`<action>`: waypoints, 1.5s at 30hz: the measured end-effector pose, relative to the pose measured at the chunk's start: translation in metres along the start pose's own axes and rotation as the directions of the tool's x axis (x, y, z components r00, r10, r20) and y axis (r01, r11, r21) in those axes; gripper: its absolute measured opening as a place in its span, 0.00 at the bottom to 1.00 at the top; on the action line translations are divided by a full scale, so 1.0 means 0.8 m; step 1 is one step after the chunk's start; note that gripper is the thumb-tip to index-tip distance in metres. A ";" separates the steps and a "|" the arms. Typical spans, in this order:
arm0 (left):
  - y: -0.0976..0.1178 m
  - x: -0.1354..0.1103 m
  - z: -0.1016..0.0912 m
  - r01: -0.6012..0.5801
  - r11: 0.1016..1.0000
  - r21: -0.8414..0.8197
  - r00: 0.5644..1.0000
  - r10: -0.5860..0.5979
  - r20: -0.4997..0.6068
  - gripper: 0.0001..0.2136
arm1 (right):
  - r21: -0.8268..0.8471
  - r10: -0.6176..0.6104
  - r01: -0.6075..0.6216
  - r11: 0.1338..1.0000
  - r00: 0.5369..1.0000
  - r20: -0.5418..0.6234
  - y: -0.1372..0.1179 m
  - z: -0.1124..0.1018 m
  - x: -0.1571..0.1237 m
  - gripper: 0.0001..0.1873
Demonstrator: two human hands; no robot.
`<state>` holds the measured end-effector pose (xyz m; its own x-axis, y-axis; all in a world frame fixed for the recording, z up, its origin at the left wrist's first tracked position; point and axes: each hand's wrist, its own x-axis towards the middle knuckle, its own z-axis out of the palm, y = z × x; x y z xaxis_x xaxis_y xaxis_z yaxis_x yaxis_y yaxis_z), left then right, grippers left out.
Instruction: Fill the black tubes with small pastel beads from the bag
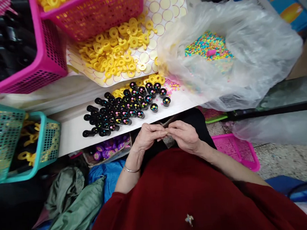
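In front of my lap, the fingertips of my left hand (147, 137) and my right hand (185, 135) meet. Both hands are closed in a pinch, and whatever may lie between the fingers is too small or hidden to make out. Just beyond them, a close group of small black cups (125, 121) stands on a white ledge (74, 131), with coloured beads showing in many of their tops. Loose pink and yellow beads (173, 85) are scattered beside the cups. Behind these, yellow ring-shaped pieces (114, 49) are heaped on a sheet printed with circles (159, 6).
A clear plastic bag (256, 51) of multicoloured beads (206, 46) lies at the right. Pink baskets (50, 48) hold black tubes and yellow pieces; teal baskets (50, 136) stand at left. Below the ledge is a box with purple packets (111, 147). A pink tray (253, 157) rests lower right.
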<state>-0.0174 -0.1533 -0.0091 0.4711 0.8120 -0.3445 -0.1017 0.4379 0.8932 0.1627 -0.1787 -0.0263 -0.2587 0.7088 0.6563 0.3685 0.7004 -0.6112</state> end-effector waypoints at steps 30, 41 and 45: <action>0.033 -0.028 -0.047 -0.212 0.804 0.556 0.805 0.466 -0.367 0.14 | -0.034 -0.055 0.055 0.998 0.998 -0.010 0.005 0.013 0.005 0.07; 0.083 0.010 -0.168 0.260 0.107 0.960 0.752 0.601 -0.271 0.09 | 0.141 0.175 -0.188 0.972 0.980 0.097 0.026 0.002 -0.020 0.07; 0.084 0.020 -0.162 0.322 0.101 0.942 0.789 0.521 -0.325 0.08 | 0.137 0.187 -0.200 0.970 0.977 0.104 0.030 0.000 -0.022 0.06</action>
<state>-0.1305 -0.0609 0.0078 0.0338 0.9944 0.0997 0.9662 -0.0581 0.2511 0.1760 -0.1743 -0.0528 -0.2764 0.8320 0.4811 0.2866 0.5491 -0.7850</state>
